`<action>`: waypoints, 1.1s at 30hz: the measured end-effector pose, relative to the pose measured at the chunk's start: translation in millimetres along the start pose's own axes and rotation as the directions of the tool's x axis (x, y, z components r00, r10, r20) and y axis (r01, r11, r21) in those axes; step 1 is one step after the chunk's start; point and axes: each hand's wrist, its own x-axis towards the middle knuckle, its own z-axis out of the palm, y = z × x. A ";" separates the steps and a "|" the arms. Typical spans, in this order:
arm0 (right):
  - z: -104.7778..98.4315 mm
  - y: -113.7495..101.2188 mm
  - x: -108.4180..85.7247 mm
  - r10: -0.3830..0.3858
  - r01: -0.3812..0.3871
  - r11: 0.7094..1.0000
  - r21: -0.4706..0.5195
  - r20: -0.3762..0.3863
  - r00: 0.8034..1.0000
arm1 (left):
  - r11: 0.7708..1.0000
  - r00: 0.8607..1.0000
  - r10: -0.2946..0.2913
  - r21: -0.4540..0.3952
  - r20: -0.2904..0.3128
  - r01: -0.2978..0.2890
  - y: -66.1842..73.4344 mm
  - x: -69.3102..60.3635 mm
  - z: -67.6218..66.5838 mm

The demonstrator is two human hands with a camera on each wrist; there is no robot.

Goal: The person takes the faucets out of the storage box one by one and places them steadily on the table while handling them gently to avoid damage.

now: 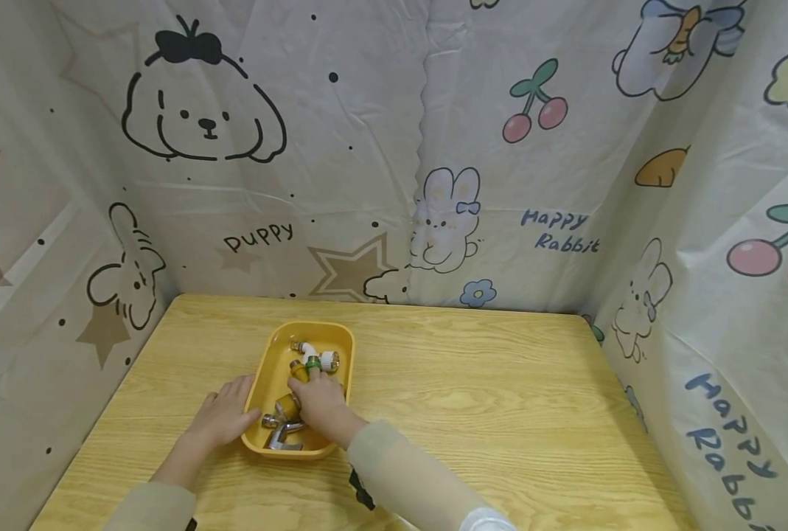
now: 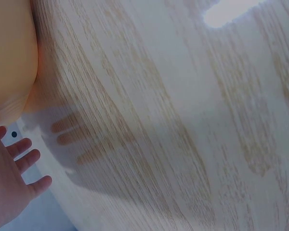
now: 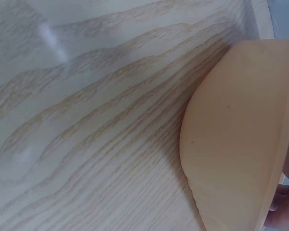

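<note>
A yellow plastic tray (image 1: 254, 391) stands on the table, holding several pipe fittings and taps. My left hand (image 1: 224, 413) is at the tray's left side, thumb by the rim; its fingers look straight in the left wrist view. My right hand (image 1: 323, 402) reaches over the right rim into the tray, fingertips at a green-ringed fitting (image 1: 313, 362). Whether they grip it is hidden. Beside that lie a white elbow fitting with a ribbed end (image 1: 328, 361) and a yellow-bodied fitting (image 1: 298, 370). Nearer me are another yellow-bodied piece (image 1: 286, 408) and a chrome tap (image 1: 279, 436).
The wood-grain table (image 1: 473, 413) extends to the right of the tray. Patterned curtains (image 1: 367, 147) hang along its back and both sides.
</note>
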 end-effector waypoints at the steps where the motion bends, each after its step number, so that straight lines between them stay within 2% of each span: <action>1: 0.0 0.1 -0.3 0.000 0.000 1.000 0.004 -0.002 1.000 | 1.000 1.000 -0.002 0.001 0.003 0.002 0.2 0.1 0.0; 9: -1.5 4.2 -3.4 -0.027 0.028 1.000 0.015 -0.040 0.999 | 1.000 1.000 -0.009 0.007 0.015 0.009 1.9 0.0 -0.1; 19: -12.1 14.0 -3.8 -0.078 0.088 0.988 0.130 -0.081 0.994 | 1.000 1.000 0.004 0.000 0.005 -0.004 2.0 -0.3 -1.4; 28: -27.6 30.5 -1.6 -0.054 0.088 0.963 0.254 -0.139 0.989 | 1.000 1.000 -0.001 0.009 0.014 0.000 4.4 -2.8 -3.2; 33: -34.9 45.2 0.5 -0.012 0.067 0.932 0.355 -0.154 0.988 | 1.000 1.000 0.002 0.009 0.008 -0.002 4.8 -2.9 -3.8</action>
